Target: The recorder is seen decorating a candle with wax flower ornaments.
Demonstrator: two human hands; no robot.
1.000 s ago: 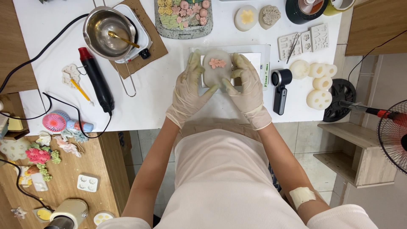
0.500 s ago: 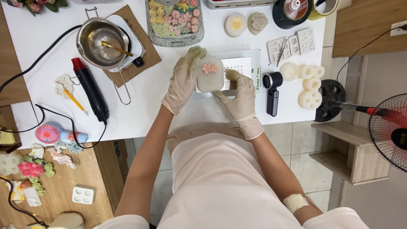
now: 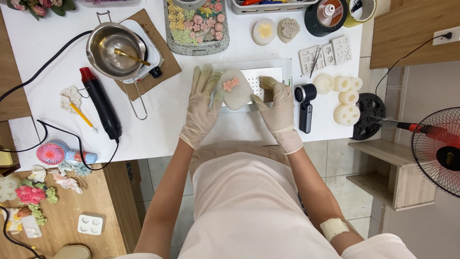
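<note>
Both my hands wear pale latex gloves. My left hand (image 3: 201,108) and my right hand (image 3: 278,105) hold between them a pale, rounded white block (image 3: 234,91) with a small pink flower on its top. The block sits over a white perforated tray (image 3: 268,76) on the white table (image 3: 158,120). My left hand's fingers lie along the block's left side; my right hand's fingertips press its right side.
A steel pot with a gold spoon (image 3: 114,50) stands on a small hotplate at left, a black and red heat gun (image 3: 100,103) beside it. A tray of small coloured flowers (image 3: 196,24) lies behind. White round moulds (image 3: 342,93) and a black tool (image 3: 305,108) sit right. A fan (image 3: 441,148) stands far right.
The view has shifted, so the table sits lower in frame. My hands keep hold of the block, turning it slightly between them over the white tray.
</note>
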